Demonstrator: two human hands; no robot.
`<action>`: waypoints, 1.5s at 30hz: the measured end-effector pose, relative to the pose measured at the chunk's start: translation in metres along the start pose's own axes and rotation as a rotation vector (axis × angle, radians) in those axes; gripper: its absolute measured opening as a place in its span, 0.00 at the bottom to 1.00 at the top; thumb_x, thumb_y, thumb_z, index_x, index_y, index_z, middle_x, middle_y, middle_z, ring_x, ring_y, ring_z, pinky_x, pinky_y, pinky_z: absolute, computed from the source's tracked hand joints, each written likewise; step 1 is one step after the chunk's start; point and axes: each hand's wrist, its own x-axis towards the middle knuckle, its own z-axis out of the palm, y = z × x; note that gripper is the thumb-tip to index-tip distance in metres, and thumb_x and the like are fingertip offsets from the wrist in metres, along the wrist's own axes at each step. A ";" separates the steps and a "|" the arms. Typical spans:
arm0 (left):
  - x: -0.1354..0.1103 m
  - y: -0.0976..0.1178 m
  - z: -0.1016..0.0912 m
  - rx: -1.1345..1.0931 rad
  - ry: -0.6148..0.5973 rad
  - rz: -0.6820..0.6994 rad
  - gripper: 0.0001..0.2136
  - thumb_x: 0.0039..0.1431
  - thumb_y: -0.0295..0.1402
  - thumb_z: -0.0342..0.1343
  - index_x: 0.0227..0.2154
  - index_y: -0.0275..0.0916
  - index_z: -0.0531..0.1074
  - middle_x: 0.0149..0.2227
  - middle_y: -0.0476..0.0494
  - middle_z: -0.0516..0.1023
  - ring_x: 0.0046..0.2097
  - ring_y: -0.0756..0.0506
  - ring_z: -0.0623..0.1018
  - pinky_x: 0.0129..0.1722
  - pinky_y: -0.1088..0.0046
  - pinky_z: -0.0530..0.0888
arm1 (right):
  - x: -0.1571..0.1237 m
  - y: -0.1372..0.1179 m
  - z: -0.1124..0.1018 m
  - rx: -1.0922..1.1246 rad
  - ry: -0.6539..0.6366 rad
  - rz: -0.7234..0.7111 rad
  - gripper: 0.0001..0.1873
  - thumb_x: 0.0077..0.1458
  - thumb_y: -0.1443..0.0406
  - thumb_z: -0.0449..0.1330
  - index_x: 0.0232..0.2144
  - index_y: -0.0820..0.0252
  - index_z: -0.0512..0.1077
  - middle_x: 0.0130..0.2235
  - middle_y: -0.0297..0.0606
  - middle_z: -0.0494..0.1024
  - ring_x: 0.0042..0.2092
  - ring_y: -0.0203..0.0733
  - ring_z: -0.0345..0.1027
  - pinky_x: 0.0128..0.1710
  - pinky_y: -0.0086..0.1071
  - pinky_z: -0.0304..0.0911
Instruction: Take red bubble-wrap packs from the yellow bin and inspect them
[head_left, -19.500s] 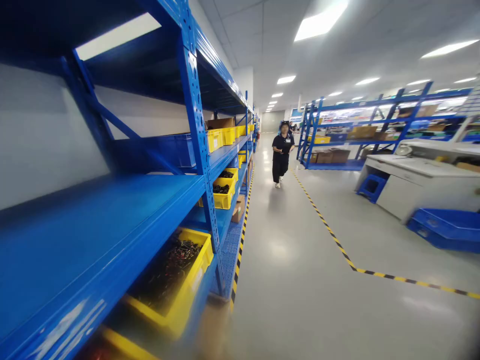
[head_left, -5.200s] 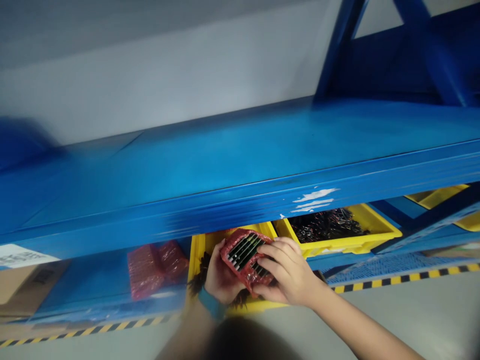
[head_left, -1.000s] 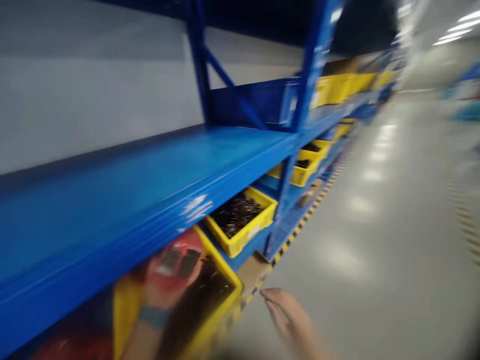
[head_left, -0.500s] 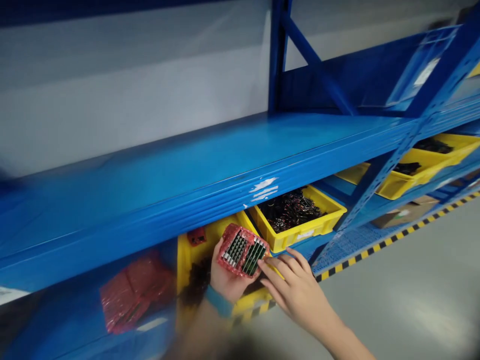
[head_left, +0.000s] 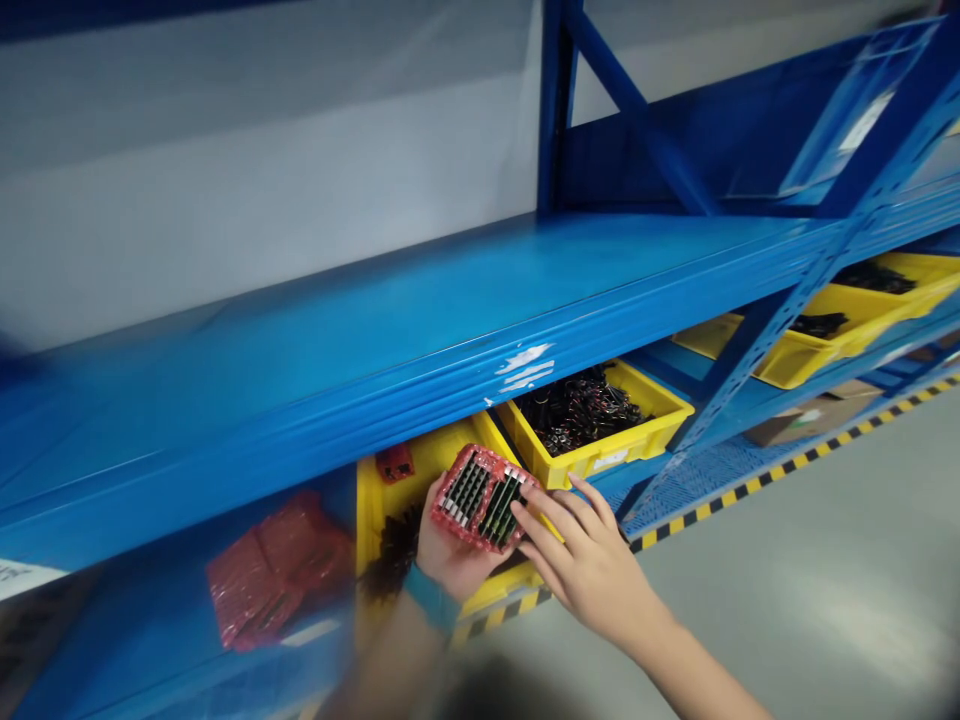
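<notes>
The left hand (head_left: 450, 560) grasps a red bubble-wrapped packet (head_left: 484, 497) palm-up, its fingers curled behind, just above a yellow bin (head_left: 366, 520). The right hand (head_left: 592, 575) is released, its spread fingers (head_left: 551, 525) just beside the packet, under a blue steel shelf (head_left: 450, 340).

The fingers of the left hand (head_left: 450, 565) are hidden behind the red bubble-wrap packet (head_left: 484, 497), and what lies inside that packet is too small to name beyond dark rows with pale ends. The left forearm (head_left: 390, 655) is blurred, and the right forearm (head_left: 709, 680) runs off the bottom edge. Motion smears the pink bubble-wrap packets (head_left: 274, 570), the white label (head_left: 609, 460) on the yellow bin (head_left: 645, 430) is unreadable, the dark parts (head_left: 577, 410) inside are too small to tell apart, and the paper label (head_left: 22, 578) is cut off at the left edge.
</notes>
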 end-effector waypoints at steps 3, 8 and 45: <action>-0.002 0.001 0.000 0.011 -0.007 -0.013 0.22 0.55 0.43 0.43 0.45 0.32 0.68 0.46 0.38 0.72 0.48 0.42 0.68 0.49 0.65 0.61 | 0.004 0.002 -0.003 0.003 -0.056 -0.083 0.15 0.56 0.60 0.50 0.42 0.61 0.68 0.52 0.36 0.62 0.49 0.43 0.56 0.55 0.48 0.46; -0.004 0.000 0.005 -0.002 -0.019 0.020 0.20 0.55 0.42 0.43 0.41 0.33 0.70 0.43 0.40 0.74 0.47 0.43 0.70 0.49 0.64 0.60 | 0.011 0.006 -0.003 0.044 -0.077 -0.132 0.16 0.57 0.59 0.49 0.40 0.63 0.68 0.51 0.37 0.64 0.50 0.43 0.55 0.57 0.47 0.44; -0.028 0.015 0.008 0.050 -0.010 0.243 0.25 0.53 0.47 0.46 0.44 0.29 0.68 0.44 0.37 0.73 0.53 0.42 0.66 0.53 0.69 0.60 | 0.050 -0.031 0.028 0.055 -0.084 -0.087 0.26 0.53 0.50 0.47 0.54 0.45 0.56 0.35 0.40 0.62 0.41 0.44 0.56 0.51 0.57 0.45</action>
